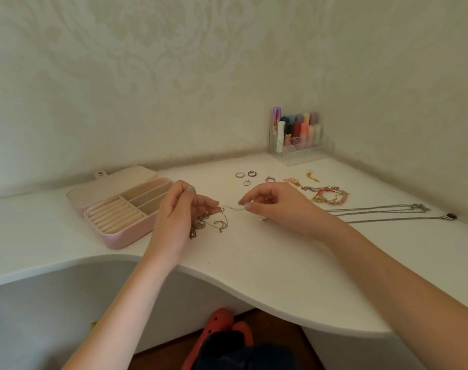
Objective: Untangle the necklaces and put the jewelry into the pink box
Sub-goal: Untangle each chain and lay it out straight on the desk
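A tangle of thin necklaces (209, 222) lies on the white table just right of the open pink box (120, 209). My left hand (179, 209) pinches part of the tangle near its top. My right hand (275, 204) pinches a fine chain (234, 208) that stretches between both hands. Two untangled silver necklaces (382, 213) lie stretched out to the right. Several rings (250, 177) and a heap of bracelets (326, 193) sit further back.
A clear organiser (299, 150) with coloured tubes stands in the back corner against the wall. The table's curved front edge (227, 279) runs below my forearms. Red shoes (222, 327) show on the floor beneath.
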`<state>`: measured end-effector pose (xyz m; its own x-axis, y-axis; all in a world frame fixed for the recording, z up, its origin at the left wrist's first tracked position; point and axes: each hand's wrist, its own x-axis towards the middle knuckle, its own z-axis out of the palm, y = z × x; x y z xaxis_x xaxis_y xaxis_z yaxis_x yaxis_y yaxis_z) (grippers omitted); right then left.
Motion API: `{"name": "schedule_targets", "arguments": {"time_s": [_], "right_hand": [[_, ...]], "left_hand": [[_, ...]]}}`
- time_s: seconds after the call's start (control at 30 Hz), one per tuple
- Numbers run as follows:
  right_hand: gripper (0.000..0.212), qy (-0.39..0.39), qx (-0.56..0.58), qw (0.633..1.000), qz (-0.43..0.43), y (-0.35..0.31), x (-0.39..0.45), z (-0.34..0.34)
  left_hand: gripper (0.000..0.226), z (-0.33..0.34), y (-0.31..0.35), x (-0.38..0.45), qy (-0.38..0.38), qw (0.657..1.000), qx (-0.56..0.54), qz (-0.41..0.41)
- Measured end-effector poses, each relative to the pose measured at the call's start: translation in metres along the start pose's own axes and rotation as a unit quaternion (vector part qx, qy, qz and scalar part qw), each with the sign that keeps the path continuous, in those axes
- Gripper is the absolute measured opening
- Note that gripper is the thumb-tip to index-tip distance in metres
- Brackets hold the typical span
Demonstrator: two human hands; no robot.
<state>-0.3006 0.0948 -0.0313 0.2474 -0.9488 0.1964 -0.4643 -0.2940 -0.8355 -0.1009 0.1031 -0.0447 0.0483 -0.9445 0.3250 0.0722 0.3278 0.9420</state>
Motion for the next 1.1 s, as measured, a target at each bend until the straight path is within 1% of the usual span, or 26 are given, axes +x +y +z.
{"name": "schedule_targets", "arguments": {"time_s": [0.07, 0.13, 0.17, 0.3, 0.37, 0.43, 0.5, 0.53, 0.6, 0.7, 0.77, 0.83, 0.93, 1.1], "right_hand": [[0.01, 0.013, -0.041, 0.999, -0.013, 0.002, -0.001, 0.0], [0.01, 0.041, -0.044, 0.998, -0.019, 0.002, 0.0, 0.0], [0.01, 0.055, -0.027, 0.998, -0.019, 0.002, 0.001, -0.001], [0.011, 0.083, 0.102, 0.991, -0.011, -0.003, 0.002, -0.007], [0.011, 0.091, 0.171, 0.981, -0.003, -0.008, 0.001, -0.009], [0.01, 0.104, 0.195, 0.975, 0.006, -0.014, -0.002, -0.013], [0.007, 0.101, 0.182, 0.978, 0.008, -0.017, -0.004, -0.015], [0.006, 0.087, 0.176, 0.981, 0.005, -0.018, -0.005, -0.015], [0.004, 0.045, 0.147, 0.988, -0.011, -0.019, -0.008, -0.011], [0.006, -0.006, 0.072, 0.997, -0.025, -0.018, -0.01, 0.001], [0.007, -0.002, 0.033, 0.999, -0.027, -0.017, -0.008, 0.008], [0.008, 0.018, -0.013, 0.999, -0.048, -0.014, -0.005, 0.015], [0.011, 0.036, -0.033, 0.997, -0.052, -0.013, -0.001, 0.023], [0.024, -0.006, -0.03, 1.0, -0.003, -0.017, -0.002, 0.036]], "left_hand": [[0.027, -0.003, 0.001, 0.001, 0.01, 0.999, -0.044, -0.023], [0.027, -0.003, 0.002, 0.001, 0.019, 0.998, -0.051, -0.033], [0.027, -0.004, 0.002, 0.001, 0.02, 0.998, -0.044, -0.032], [0.028, -0.004, 0.003, -0.003, -0.004, 1.0, -0.012, -0.02], [0.024, -0.004, 0.004, -0.004, -0.007, 0.999, -0.022, -0.023], [0.02, -0.005, 0.005, -0.004, -0.006, 0.998, -0.049, -0.027], [0.018, -0.006, 0.005, -0.003, -0.016, 0.996, -0.076, -0.034], [0.018, -0.006, 0.005, -0.003, -0.024, 0.996, -0.084, -0.036], [0.021, -0.007, 0.004, -0.003, -0.043, 0.994, -0.09, -0.038], [0.027, -0.008, 0.004, -0.003, -0.075, 0.991, -0.099, -0.044], [0.031, -0.009, 0.005, -0.003, -0.095, 0.988, -0.112, -0.052], [0.035, -0.009, 0.006, -0.003, -0.113, 0.984, -0.127, -0.056], [0.037, -0.009, 0.006, -0.003, -0.133, 0.979, -0.14, -0.061], [0.047, -0.01, 0.005, -0.002, -0.175, 0.975, -0.123, -0.064]]}}
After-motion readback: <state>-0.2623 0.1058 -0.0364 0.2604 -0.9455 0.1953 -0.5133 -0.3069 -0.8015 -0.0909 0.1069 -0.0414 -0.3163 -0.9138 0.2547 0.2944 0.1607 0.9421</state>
